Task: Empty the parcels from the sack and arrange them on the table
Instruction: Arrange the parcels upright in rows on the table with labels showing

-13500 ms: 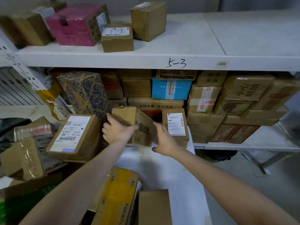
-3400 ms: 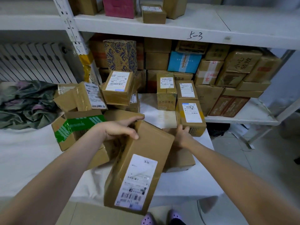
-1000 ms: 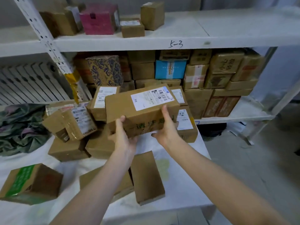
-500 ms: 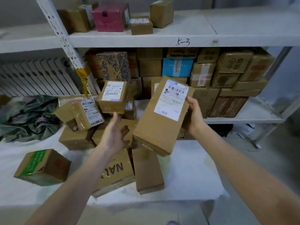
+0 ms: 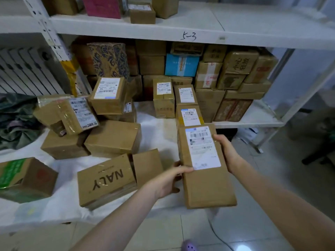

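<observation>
Both hands pinched the parcel (image 5: 205,167): left hand (image 5: 167,180) at its near-left edge, right hand (image 5: 227,153) on its right side. It hung over the counter (image 5: 159,134) corner, label up, long axis pointing away toward the row of parcels (image 5: 188,105). Best lowered flat, butted squarely behind that row.

The long parcel (image 5: 204,165), lately raised high, now lies low between both hands at the table's right edge.
</observation>
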A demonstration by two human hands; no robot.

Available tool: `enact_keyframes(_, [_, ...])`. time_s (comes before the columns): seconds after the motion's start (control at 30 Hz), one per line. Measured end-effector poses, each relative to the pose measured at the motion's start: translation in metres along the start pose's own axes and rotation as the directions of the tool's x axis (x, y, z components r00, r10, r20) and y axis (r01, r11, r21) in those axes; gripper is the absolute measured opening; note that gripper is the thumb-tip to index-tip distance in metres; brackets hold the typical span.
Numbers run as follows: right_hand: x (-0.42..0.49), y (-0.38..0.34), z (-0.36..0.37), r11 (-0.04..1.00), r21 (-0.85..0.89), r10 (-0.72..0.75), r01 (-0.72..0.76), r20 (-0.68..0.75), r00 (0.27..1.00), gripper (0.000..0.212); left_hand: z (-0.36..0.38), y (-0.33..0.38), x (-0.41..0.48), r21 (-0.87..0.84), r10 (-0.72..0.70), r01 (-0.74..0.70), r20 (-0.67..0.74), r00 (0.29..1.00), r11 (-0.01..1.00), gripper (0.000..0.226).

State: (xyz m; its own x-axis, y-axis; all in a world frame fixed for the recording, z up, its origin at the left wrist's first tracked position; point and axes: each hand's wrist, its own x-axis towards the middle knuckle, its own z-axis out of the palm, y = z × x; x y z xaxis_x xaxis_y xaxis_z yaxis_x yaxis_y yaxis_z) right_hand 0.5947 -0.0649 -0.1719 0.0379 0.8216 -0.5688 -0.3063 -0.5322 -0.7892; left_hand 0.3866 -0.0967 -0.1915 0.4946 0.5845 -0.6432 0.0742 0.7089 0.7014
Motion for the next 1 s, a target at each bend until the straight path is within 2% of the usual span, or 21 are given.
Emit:
enact_keyframes(0.1, [0.018, 0.017, -0.006, 1.0, 0.027, 0.018, -0.016, -0.045, 0.999, 0.055, 0.003, 0.003, 0.013, -0.12, 0.036, -0.051, -0.118, 0.992, 0.991, 0.05])
enact_keyframes(0.17, [0.035, 0.024, -0.016, 0.998, 0.049, 0.045, -0.042, -0.069, 0.997, 0.067, 0.008, 0.005, 0.027, -0.172, 0.042, -0.083, -0.233, 0.972, 0.982, 0.039])
enact_keyframes(0.3, [0.058, 0.027, -0.011, 0.995, -0.092, -0.038, 0.025, -0.144, 0.989, 0.043, 0.01, 0.007, 0.05, -0.082, 0.069, -0.104, -0.351, 0.934, 0.991, 0.041])
enact_keyframes(0.4, [0.069, 0.027, -0.007, 0.95, -0.291, -0.165, 0.111, -0.169, 0.972, 0.054, 0.012, 0.012, 0.06, -0.048, 0.094, -0.122, -0.386, 0.918, 0.991, 0.04])
enact_keyframes(0.47, [0.073, 0.024, -0.013, 0.908, -0.395, -0.229, 0.144, -0.177, 0.957, 0.052, 0.019, 0.016, 0.066, -0.022, 0.073, -0.088, -0.376, 0.924, 0.996, 0.036])
enact_keyframes(0.57, [0.077, 0.024, -0.022, 0.854, -0.496, -0.277, 0.157, -0.178, 0.944, 0.047, 0.026, 0.015, 0.077, -0.007, 0.01, -0.014, -0.383, 0.924, 1.0, 0.033])
enact_keyframes(0.67, [0.082, 0.021, -0.029, 0.797, -0.58, -0.303, 0.166, -0.147, 0.941, 0.051, 0.031, 0.019, 0.084, -0.006, -0.011, 0.009, -0.432, 0.902, 1.0, 0.035])
enact_keyframes(0.77, [0.081, 0.011, -0.029, 0.64, -0.737, -0.423, 0.219, -0.099, 0.9, 0.054, 0.032, 0.025, 0.088, 0.025, 0.005, 0.009, -0.52, 0.854, 1.0, 0.046])
enact_keyframes(0.87, [0.073, 0.002, -0.025, 0.346, -0.859, -0.607, 0.378, 0.102, 0.788, 0.043, 0.029, 0.03, 0.087, 0.093, 0.088, -0.034, -0.672, 0.735, 0.995, 0.041])
enact_keyframes(0.93, [0.07, 0.0, -0.02, 0.134, -0.888, -0.597, 0.441, 0.283, 0.751, 0.032, 0.024, 0.036, 0.081, 0.186, 0.177, -0.062, -0.703, 0.689, 0.981, 0.029])
enact_keyframes(1.0, [0.068, 0.001, -0.015, -0.046, -0.904, -0.496, 0.426, 0.39, 0.775, 0.027, 0.018, 0.044, 0.073, 0.295, 0.26, -0.063, -0.694, 0.671, 0.953, 0.024])
